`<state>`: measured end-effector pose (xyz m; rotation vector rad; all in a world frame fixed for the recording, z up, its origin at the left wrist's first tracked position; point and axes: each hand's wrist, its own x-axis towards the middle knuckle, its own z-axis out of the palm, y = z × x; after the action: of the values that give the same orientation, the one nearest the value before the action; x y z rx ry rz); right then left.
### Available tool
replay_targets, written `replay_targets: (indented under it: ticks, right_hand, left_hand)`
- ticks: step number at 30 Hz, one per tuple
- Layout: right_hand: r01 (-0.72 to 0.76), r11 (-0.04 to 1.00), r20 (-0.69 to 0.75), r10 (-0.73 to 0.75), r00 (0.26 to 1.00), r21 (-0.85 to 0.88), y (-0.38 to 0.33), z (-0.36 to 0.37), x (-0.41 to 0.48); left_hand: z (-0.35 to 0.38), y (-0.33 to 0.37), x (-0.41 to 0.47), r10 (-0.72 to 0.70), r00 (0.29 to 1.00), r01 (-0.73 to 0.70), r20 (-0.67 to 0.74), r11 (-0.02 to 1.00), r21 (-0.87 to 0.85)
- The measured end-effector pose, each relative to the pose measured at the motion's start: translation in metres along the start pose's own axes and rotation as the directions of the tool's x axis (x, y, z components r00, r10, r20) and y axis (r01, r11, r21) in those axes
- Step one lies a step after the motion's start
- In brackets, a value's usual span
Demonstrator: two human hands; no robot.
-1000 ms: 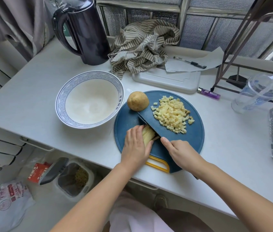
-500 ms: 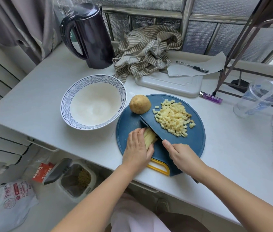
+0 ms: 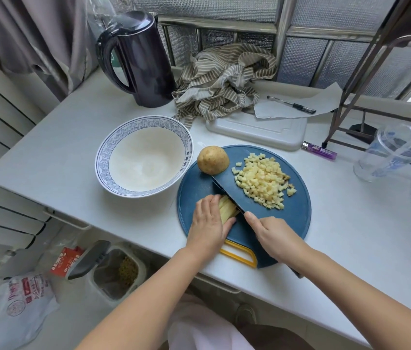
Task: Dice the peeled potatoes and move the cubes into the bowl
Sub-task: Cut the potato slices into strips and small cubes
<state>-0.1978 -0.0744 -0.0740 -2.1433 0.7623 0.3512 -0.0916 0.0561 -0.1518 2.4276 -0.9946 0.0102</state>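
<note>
On the round blue board (image 3: 194, 188), toward its near-left edge: a stack of pale slices (image 3: 228, 207), pinned under the curled fingers of the left hand (image 3: 209, 221). Just right of it, the right hand (image 3: 272, 236) wrapped round the handle of a knife (image 3: 228, 195), forefinger stretched along the blade's back. Dark blade set against the right side of the slices, tip pointing far-left toward a whole potato (image 3: 213, 163) at the board's far-left edge. Right of the blade, a heap of cubes (image 3: 262, 183) on the board. Left of the board, on the white counter (image 3: 60, 147), a blue-rimmed bowl (image 3: 106, 152). Farther off: black kettle (image 3: 138, 61), striped cloth (image 3: 224, 79), white tray (image 3: 257, 130), purple lighter (image 3: 320, 150).
</note>
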Motion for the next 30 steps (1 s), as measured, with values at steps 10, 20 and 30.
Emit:
replay_targets:
  ticks: [10,20,30]
  right_hand:
    - [0.055,0.986,-0.047,-0.048,0.998,0.158,-0.002,-0.017,-0.008]
    - [0.128,0.989,-0.03,-0.13,0.991,-0.07,0.003,0.004,-0.024]
    - [0.102,0.958,-0.087,-0.13,0.988,-0.269,0.004,0.015,-0.024]
  left_hand:
    - [-0.004,0.002,-0.002,-0.042,0.998,0.044,0.052,0.998,-0.036]
    - [0.0,0.004,-0.005,-0.018,0.999,0.022,-0.04,0.996,0.082]
    - [-0.001,0.004,-0.006,-0.043,0.998,0.039,0.047,0.996,0.084]
